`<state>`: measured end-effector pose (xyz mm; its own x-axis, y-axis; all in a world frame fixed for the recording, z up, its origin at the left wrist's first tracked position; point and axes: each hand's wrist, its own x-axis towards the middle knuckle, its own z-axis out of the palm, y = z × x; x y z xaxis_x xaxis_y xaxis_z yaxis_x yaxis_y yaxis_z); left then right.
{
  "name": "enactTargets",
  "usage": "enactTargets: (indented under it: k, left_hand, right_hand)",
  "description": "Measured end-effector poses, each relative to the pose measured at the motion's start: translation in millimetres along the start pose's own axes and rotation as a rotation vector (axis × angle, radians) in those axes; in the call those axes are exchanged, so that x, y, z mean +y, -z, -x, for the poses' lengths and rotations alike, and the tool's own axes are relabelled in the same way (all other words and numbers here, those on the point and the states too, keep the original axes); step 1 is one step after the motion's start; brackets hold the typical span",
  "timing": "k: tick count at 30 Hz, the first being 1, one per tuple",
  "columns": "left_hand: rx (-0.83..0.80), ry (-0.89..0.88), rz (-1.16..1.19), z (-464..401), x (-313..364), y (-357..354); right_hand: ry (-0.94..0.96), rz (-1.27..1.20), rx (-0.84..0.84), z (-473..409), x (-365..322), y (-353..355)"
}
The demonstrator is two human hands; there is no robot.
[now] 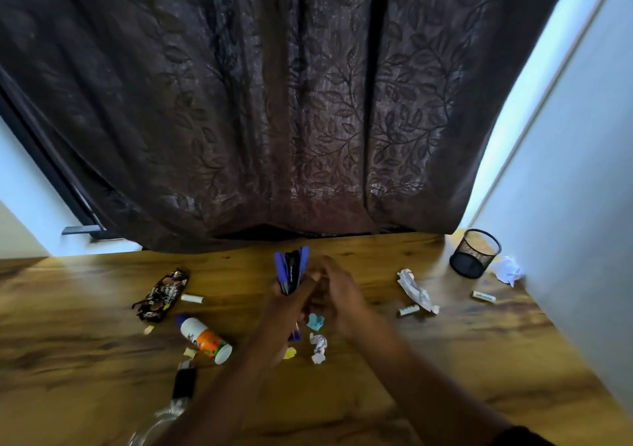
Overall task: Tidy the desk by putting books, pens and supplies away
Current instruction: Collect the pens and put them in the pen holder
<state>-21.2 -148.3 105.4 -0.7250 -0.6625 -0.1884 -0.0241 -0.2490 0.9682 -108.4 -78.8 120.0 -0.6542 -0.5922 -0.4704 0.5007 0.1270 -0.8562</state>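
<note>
Pen-gathering step: left hand (291, 300) grips a bunch of pens (292, 269) upright over mid-desk (102, 342). Right hand (337, 294) is beside it, blurred, grasp unclear. Next likely: carry pens to the mesh cup (474, 253), far right, and drop them in.

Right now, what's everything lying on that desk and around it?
pens: a bunch, blue and black, gripped upright at desk centre
mesh cup: one, black, far right corner
snack wrapper: one, brown, left
bottle: one, white and orange, lying left of centre
crumpled papers: several, white, blue, yellow, near centre
plastic wrapper: one, clear white, right
curtain: one, dark brown, behind desk
desk: one, wooden
left hand: holds the pens
right hand: beside the pens; grip unclear
</note>
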Motion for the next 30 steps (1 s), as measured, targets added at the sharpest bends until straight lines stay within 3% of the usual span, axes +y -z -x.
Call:
enactTargets:
  k: [2, 5, 11, 17, 24, 30]
  left_hand:
    - [-0.060, 0.050, -0.067, -1, -9, -5]
    - [-0.194, 0.066, -0.161, -2, -25, -14]
    - [-0.298, 0.036, -0.384, -5, -36, -56]
    - [-0.270, 0.073, -0.420, -7, -45, -111]
    - [-0.253, 0.119, -0.438, -19, -55, -158]
    - [-0.296, 0.119, -0.402, -32, -68, -195]
  right_hand:
    - [0.165, 0.179, -0.004, 1, -21, 18]
    - [0.313, 0.513, -0.138, 2, -50, 43]
    - [0.333, 1.025, -0.448, -1, -84, 89]
    - [0.182, 0.992, -0.532, -8, -95, 145]
    - [0.263, 1.018, -0.535, -22, -107, 196]
    - [0.320, 1.222, -0.541, -44, -118, 233]
